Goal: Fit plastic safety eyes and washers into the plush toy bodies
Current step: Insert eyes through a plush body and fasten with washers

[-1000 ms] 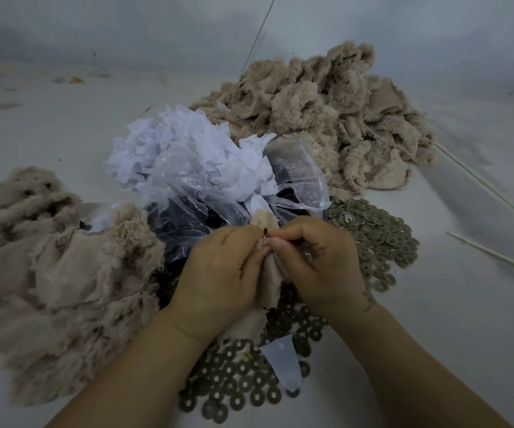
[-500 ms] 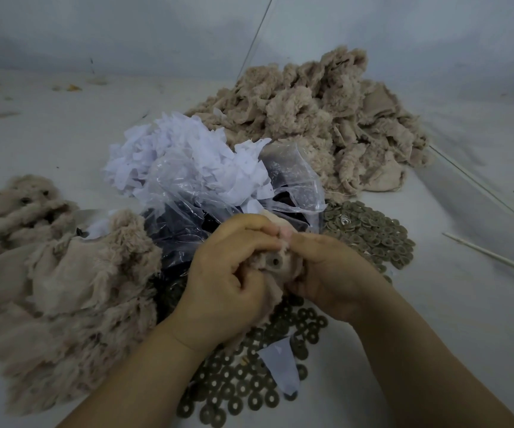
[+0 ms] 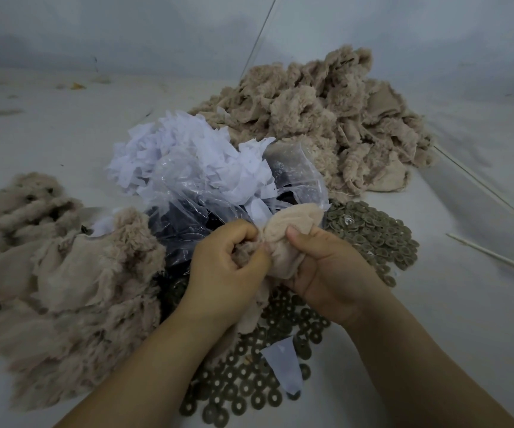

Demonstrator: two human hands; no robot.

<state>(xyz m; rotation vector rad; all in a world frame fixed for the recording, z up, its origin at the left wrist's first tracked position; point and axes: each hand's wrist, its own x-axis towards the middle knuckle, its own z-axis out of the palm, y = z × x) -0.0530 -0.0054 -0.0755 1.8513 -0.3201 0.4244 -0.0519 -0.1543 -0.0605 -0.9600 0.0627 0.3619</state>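
Both hands hold one beige plush toy body (image 3: 283, 236) above the table, turned so its smooth inner fabric faces me. My left hand (image 3: 228, 267) is clenched on its furry left part. My right hand (image 3: 330, 270) grips the right side, thumb pressed on the fabric. Dark round washers (image 3: 373, 233) lie scattered right of my hands, and more washers (image 3: 249, 387) lie under my wrists. A clear plastic bag (image 3: 187, 217) with dark pieces inside sits just behind my hands. No safety eye is visible in the held piece.
A large heap of beige plush bodies (image 3: 336, 118) lies at the back right. Another plush pile (image 3: 64, 288) lies at the left. White paper scraps (image 3: 181, 156) are heaped behind the bag. Thin white sticks (image 3: 496, 257) lie at the right on the table.
My hands have turned the plush body over. The small eye post seen between my fingertips earlier is hidden now, and smooth backing fabric faces up. My right hand shifted to the right.
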